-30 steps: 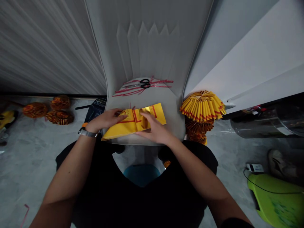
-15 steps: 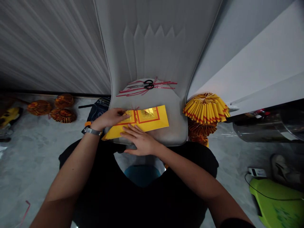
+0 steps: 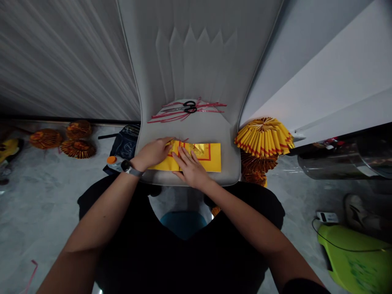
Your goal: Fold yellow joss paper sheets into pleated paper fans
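Note:
A yellow joss paper bundle (image 3: 216, 157) with red borders and gold foil lies across the grey chair seat. Pink string ties it near its middle. My left hand (image 3: 154, 153), wearing a wristwatch, has its fingers bent over the bundle's left half and grips it at the top edge; the fingertips are partly hidden. On the bundle just right of the tie rests my right hand (image 3: 191, 167), fingers stretched out and pressing down flat. Behind the bundle on the seat lie black-handled scissors (image 3: 190, 107) among several pink strings (image 3: 165, 118).
Fanned yellow paper pieces (image 3: 265, 136) are stacked right of the chair (image 3: 196, 177). Several folded paper rounds (image 3: 78, 149) sit on the floor at left. An orange-capped bottle (image 3: 112, 160) and a dark bag (image 3: 124, 143) stand by the seat. A green stool (image 3: 355, 253) is at lower right.
The bundle has turned to lie straighter across the seat. My left hand has moved right toward the tie, and my right hand has shifted up and right onto the paper.

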A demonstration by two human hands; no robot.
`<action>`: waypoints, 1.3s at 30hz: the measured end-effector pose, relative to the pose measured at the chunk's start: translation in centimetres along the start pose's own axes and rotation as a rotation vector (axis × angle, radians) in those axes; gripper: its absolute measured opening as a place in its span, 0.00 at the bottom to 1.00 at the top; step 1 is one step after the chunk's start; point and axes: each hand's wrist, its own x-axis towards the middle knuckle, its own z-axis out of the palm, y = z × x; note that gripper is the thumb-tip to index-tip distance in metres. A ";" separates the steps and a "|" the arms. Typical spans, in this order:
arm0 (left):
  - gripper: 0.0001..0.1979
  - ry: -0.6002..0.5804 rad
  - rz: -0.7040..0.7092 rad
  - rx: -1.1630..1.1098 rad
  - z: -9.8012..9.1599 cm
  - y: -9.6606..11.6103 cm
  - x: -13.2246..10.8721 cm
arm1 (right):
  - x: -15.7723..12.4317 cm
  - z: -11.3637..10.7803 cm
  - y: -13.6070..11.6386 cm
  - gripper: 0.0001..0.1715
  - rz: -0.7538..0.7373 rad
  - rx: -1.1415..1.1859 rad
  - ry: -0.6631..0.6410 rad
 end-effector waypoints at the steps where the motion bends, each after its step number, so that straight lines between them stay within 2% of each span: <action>1: 0.26 -0.012 -0.014 0.085 0.2 0.4 -0.2 | 0.1 -0.1 0.0 0.43 0.012 -0.006 -0.012; 5: 0.29 -0.036 -0.066 0.240 1.0 1.7 -0.9 | 0.2 -1.7 0.9 0.47 -0.024 0.058 -0.078; 7: 0.30 -0.027 -0.083 0.223 1.3 2.0 -1.0 | 0.1 -3.4 2.3 0.43 -0.014 0.104 -0.072; 11: 0.29 0.022 -0.141 0.057 1.6 1.9 -1.1 | -0.5 -6.5 4.9 0.24 0.224 0.073 0.162; 13: 0.29 0.050 -0.126 -0.066 1.5 1.6 -1.3 | -1.1 -6.7 4.7 0.22 0.270 0.101 0.197; 15: 0.29 0.044 -0.087 -0.150 1.2 1.2 -1.6 | -1.6 -5.8 3.5 0.26 0.234 0.130 0.152; 17: 0.29 -0.009 -0.045 -0.178 0.9 1.0 -1.9 | -2.1 -4.2 1.7 0.33 0.161 0.104 0.091; 19: 0.31 -0.053 0.001 -0.174 0.9 0.9 -2.3 | -2.4 -2.7 0.2 0.35 0.142 0.063 0.077; 22: 0.34 -0.016 0.044 -0.139 1.4 1.0 -2.8 | -2.4 -1.6 -0.4 0.36 0.143 0.067 0.089; 24: 0.34 -0.004 0.091 -0.143 1.9 1.2 -3.3 | -2.2 -2.0 0.3 0.41 0.149 0.108 0.116; 27: 0.27 -0.041 0.249 -0.216 2.6 1.4 -4.0 | -1.8 -3.6 2.0 0.54 0.183 0.144 0.181; 30: 0.24 -0.046 0.369 -0.249 3.1 1.3 -4.6 | -1.4 -5.3 3.7 0.62 0.226 0.146 0.108; 32: 0.29 -0.040 0.382 -0.261 3.2 1.1 -4.9 | -1.1 -6.1 4.2 0.57 0.226 0.139 0.025; 35: 0.36 -0.037 0.387 -0.273 2.9 0.9 -5.6 | -0.9 -7.6 3.8 0.37 0.205 0.139 -0.046; 37: 0.37 0.019 0.411 -0.261 2.5 1.0 -6.1 | -0.8 -9.1 2.7 0.26 0.208 0.205 -0.091; 39: 0.40 0.118 0.436 -0.247 2.2 1.2 -6.5 | -0.7 -10.6 1.5 0.20 0.204 0.260 -0.079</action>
